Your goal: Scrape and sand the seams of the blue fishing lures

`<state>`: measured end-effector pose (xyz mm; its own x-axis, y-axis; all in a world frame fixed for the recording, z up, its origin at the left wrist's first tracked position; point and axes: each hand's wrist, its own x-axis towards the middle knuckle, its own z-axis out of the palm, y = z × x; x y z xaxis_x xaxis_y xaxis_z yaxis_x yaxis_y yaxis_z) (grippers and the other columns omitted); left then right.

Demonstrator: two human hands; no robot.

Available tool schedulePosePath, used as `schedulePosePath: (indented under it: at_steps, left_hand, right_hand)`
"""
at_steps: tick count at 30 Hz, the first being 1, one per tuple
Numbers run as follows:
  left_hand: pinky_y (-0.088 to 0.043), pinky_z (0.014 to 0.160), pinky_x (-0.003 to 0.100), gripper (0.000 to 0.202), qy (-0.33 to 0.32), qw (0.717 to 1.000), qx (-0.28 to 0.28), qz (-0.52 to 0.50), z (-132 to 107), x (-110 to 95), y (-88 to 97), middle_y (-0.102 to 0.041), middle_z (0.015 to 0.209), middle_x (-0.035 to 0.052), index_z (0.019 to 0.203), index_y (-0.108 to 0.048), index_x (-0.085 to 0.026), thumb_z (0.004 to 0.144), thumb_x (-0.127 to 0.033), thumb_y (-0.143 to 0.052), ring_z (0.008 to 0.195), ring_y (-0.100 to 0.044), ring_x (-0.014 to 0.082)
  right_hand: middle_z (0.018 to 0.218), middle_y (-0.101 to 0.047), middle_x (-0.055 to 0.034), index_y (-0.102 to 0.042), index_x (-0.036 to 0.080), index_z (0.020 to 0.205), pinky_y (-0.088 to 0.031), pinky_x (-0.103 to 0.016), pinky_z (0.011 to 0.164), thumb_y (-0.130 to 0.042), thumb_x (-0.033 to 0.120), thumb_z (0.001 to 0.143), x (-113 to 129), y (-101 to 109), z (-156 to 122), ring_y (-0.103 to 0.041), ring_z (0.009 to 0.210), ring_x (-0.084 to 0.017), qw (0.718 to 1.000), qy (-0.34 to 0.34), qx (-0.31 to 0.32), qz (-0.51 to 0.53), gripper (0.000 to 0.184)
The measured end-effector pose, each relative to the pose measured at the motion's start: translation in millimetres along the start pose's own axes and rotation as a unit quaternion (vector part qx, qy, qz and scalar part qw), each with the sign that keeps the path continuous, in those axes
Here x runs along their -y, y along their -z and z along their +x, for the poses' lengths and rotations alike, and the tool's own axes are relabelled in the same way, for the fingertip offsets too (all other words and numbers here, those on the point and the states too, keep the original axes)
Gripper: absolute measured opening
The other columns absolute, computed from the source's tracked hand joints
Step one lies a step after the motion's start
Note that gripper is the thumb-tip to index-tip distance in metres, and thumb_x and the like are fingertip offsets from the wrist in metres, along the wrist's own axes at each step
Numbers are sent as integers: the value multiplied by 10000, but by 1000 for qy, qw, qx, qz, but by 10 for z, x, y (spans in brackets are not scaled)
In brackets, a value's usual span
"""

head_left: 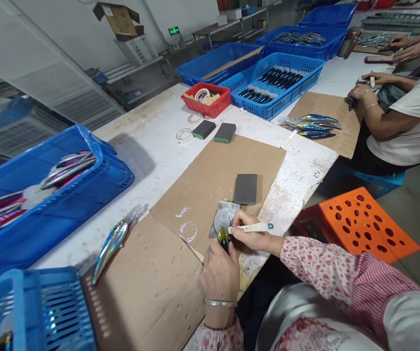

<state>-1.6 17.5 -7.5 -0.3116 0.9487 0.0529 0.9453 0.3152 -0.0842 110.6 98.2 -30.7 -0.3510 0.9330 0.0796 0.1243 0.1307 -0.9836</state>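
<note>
My left hand is closed around a dark fishing lure with a yellow-gold head. A clear rounded lip extends from the lure, over a grey square plate. In my right hand is a slim white-handled tool with a teal end, pinched between thumb and fingers. Its working tip is close to the lure's head, too small to make out. Just beyond the hands lies a dark grey sanding sponge on the cardboard. Left of them rests a shiny silver-blue lure with a clear lip.
Blue crates and a blue basket with lures flank the left. Farther back are a red box with tape rolls, two sanding sponges and a blue basket of dark lures. Right: an orange stool and co-workers' hands.
</note>
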Motion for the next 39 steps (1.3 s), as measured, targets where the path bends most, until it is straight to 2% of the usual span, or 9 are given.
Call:
schedulePosePath:
  at_steps: [8,12,16,23,32,39]
  left_hand:
    - [-404,564,270,358,-6,1000,-14,3,-13,5,-9,-660,788,89,1087,-548,-125,950,-397,-359,795,-665,222]
    - [-412,551,277,368,-2,1000,-1,7,-11,-11,10,-662,799,100,1098,-547,-114,953,-394,-356,791,-665,231]
    - [-411,541,274,365,1,1000,11,14,-9,-50,48,-656,799,104,1079,-550,-114,957,-385,-338,805,-665,232]
    - [-422,548,270,335,-4,1000,3,26,-17,-46,49,-650,789,87,1080,-542,-120,948,-375,-370,803,-665,227]
    - [-417,526,276,377,-8,1000,0,26,-17,-53,57,-643,774,110,1097,-555,-97,953,-369,-336,770,-648,235]
    - [-411,525,271,355,-8,1000,12,28,-13,-59,84,-645,774,104,1090,-548,-96,951,-359,-355,780,-656,233]
  right_hand:
    - [611,-468,59,-427,207,706,-290,-234,543,-538,140,739,38,18,30,-445,570,-113,999,-17,-7,-31,133]
    - [610,-476,63,-436,206,727,-292,-231,544,-552,159,763,10,28,24,-444,571,-109,999,-23,-17,-18,130]
    - [618,-486,65,-457,204,745,-287,-227,544,-568,171,790,15,15,16,-455,578,-105,1000,-8,2,-12,124]
    - [610,-467,65,-422,203,706,-280,-229,543,-560,108,745,54,11,40,-448,570,-104,999,-18,-14,-34,173]
    - [605,-477,62,-449,208,721,-294,-226,531,-570,152,761,6,25,36,-454,571,-108,1000,-6,7,-8,139]
    - [607,-485,60,-447,205,704,-297,-226,527,-572,125,736,-2,29,48,-445,569,-106,1000,-12,-19,1,152]
